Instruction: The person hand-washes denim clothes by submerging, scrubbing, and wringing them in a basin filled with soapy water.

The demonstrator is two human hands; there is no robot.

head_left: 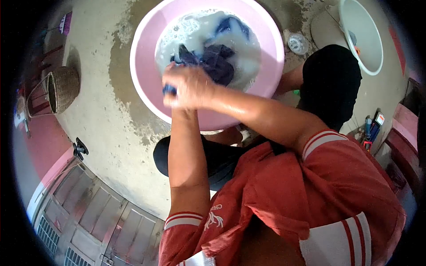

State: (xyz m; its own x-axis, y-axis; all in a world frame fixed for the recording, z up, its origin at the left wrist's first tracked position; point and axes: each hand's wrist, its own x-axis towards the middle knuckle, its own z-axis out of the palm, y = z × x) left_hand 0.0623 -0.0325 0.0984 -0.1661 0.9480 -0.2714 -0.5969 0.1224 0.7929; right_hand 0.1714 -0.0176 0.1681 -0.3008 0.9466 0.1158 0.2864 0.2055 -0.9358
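Note:
A pink basin [146,57] of cloudy, sudsy water [186,26] stands between my knees. Dark navy cloth [217,66] lies bunched in it, partly under water, and a bluer piece of cloth [233,26] floats farther back. Over the near left side of the basin, my right hand [195,84] and my left hand [179,103] are pressed together, closed on wet dark blue cloth. A bit of it shows at the knuckles. My right hand covers much of the left, and motion blurs both.
A woven basket [66,91] lies on the concrete floor at left. At upper right are a pale basin [377,40] and a small clear plastic container [297,44]. Wooden doors [93,213] stand at lower left. Small tools [369,133] lie at right.

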